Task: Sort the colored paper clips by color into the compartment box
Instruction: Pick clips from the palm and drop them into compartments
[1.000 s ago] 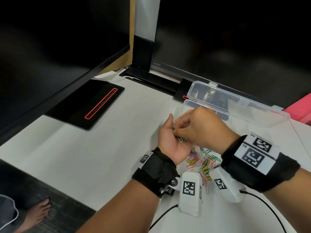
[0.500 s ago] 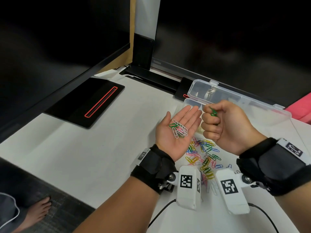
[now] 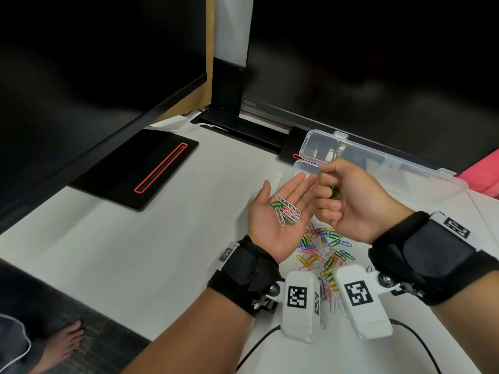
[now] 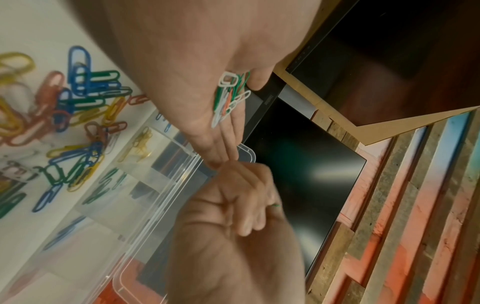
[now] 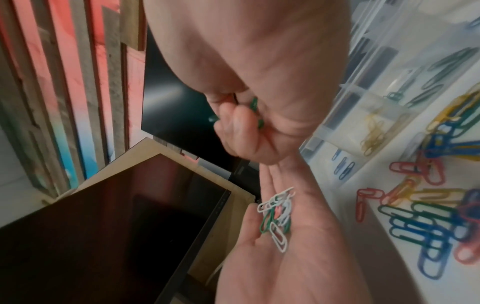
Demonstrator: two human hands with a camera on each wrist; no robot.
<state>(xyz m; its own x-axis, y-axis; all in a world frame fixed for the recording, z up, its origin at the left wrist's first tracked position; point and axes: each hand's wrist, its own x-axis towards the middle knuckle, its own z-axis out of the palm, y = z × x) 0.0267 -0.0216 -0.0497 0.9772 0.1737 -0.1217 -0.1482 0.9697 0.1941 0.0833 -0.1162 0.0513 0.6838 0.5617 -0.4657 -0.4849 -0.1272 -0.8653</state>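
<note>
My left hand [image 3: 278,220] lies palm up above the white worktop [image 3: 151,238], fingers straight and together, and a small heap of white, green and pink paper clips [image 3: 287,210] rests loose in the hollow of the palm; nothing is gripped there. My right hand [image 3: 348,201] is just beside it, to its right, curled into a loose fist with the knuckles close to my left fingertips [image 3: 305,178]. Inside that fist I hold green paper clips [image 3: 334,193], whose ends show between the curled fingers; the right wrist view shows green wire poking out on either side of the folded fingers [image 5: 241,123]. I cannot tell how many clips are in that grip. Below and between my two wrists, a scattered pile of blue, yellow, green, red and pink paper clips [image 3: 321,252] lies on the worktop. Just beyond my hands stands the clear plastic compartment box [image 3: 421,184], its transparent lid [image 3: 351,149] hinged open and leaning back. The wrist views show some of its compartments already hold clips: yellow ones [image 5: 374,133] in one, blue ones [image 5: 344,164] in the next, green ones [image 5: 446,63] in another. Behind the box are dark monitor screens [image 3: 81,63] and a flat black monitor base with a red outlined slot [image 3: 135,168].
</note>
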